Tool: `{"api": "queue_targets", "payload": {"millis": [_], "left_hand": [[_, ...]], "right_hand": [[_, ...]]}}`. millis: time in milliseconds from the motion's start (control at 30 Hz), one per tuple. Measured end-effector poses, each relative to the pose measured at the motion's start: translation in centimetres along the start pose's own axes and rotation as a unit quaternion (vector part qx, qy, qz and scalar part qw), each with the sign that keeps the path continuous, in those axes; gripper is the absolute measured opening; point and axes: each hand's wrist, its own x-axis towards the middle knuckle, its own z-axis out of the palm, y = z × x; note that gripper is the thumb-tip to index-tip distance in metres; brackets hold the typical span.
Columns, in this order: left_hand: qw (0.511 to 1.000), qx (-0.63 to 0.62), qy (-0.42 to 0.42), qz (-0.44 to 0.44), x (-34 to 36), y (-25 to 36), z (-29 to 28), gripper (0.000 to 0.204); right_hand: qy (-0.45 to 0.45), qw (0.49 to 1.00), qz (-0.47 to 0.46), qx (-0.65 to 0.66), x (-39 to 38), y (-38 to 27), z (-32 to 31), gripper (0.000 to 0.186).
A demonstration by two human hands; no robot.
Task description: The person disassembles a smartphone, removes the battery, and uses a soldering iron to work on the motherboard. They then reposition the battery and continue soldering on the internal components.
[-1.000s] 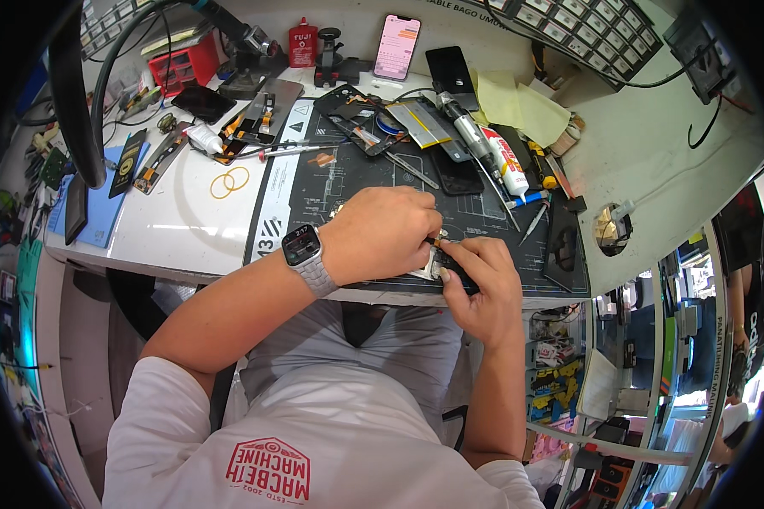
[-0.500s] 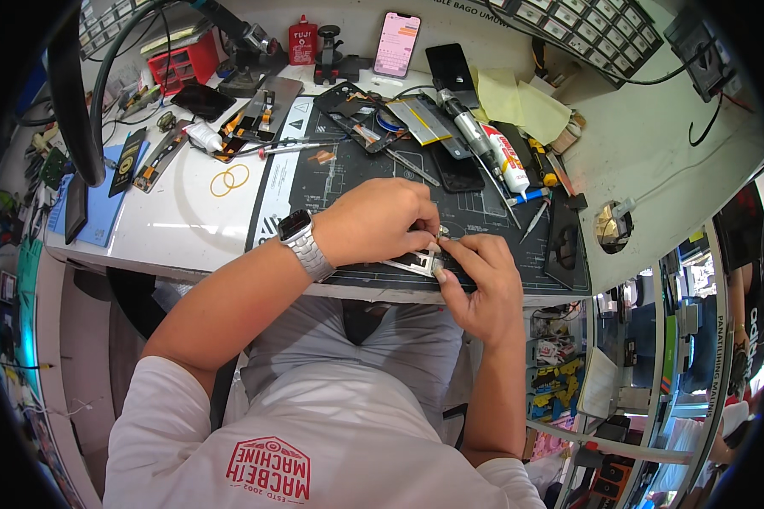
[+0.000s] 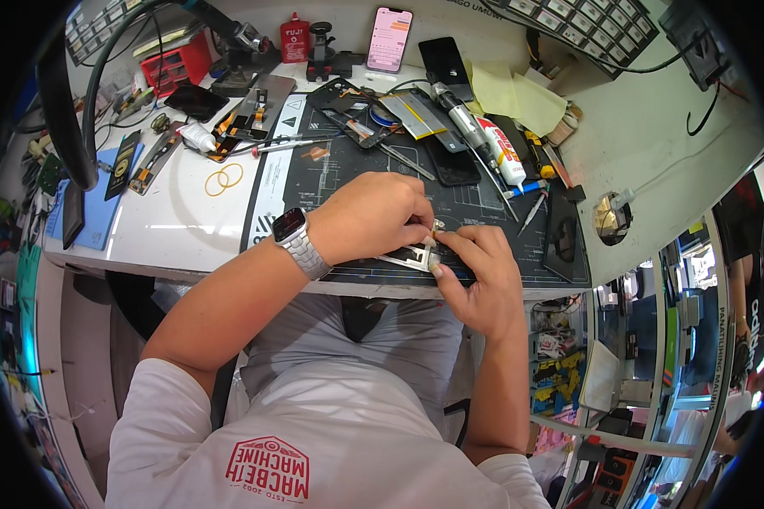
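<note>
Frame (image 3: 409,258): slim, silver, lying on the mat near the bench's near edge, partly under the hands.

Right hand (image 3: 484,280): thumb and forefinger pinch the frame's right end.

Left hand (image 3: 373,216): knuckles bent, fingertips gathered over that same end, close to the right forefinger; cannot tell what, if anything, they pinch.

Watch (image 3: 289,224): dark square face, silver link band, on the left wrist.

Mat (image 3: 310,187): black with fine pale line drawings, white strip along its left side.

Beyond the hands, on the mat: tweezers (image 3: 406,161), slanting; dark phone (image 3: 452,163), flat, just beside them; battery (image 3: 412,115), grey with a yellow strip, atop other parts.

Right of these: white tube (image 3: 501,153); screwdriver (image 3: 532,212), thin, near a black slab (image 3: 562,242).

Left, on the white bench (image 3: 174,212): two rubber bands (image 3: 227,187), overlapping; blue pad (image 3: 102,212), farther left.

Back: red bottle (image 3: 295,40), upright; lit phone (image 3: 389,41), propped against the wall; yellow paper (image 3: 522,102), creased.
</note>
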Motion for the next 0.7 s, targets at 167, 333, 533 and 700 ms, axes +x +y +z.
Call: {"api": "queue_targets", "payload": {"millis": [167, 333, 533, 700], "left_hand": [[1.000, -0.004, 0.002, 0.000, -0.1, 0.1, -0.2, 0.018], [1.000, -0.002, -0.001, 0.000, 0.0, 0.0, -0.1, 0.019], [1.000, 0.004, 0.001, 0.010, -0.4, 0.0, -0.2, 0.020], [0.999, 0.014, 0.008, 0.032, -0.8, 0.1, -0.3, 0.023]], "right_hand": [[-0.016, 1.000, 0.006, 0.002, 0.1, 0.0, -0.2, 0.046], [-0.029, 0.999, -0.004, -0.023, 0.1, 0.1, -0.1, 0.048], [-0.037, 0.996, -0.054, -0.067, 0.6, -0.2, -0.3, 0.048], [-0.035, 0.990, -0.108, -0.089, 1.2, -0.1, -0.4, 0.043]]}}
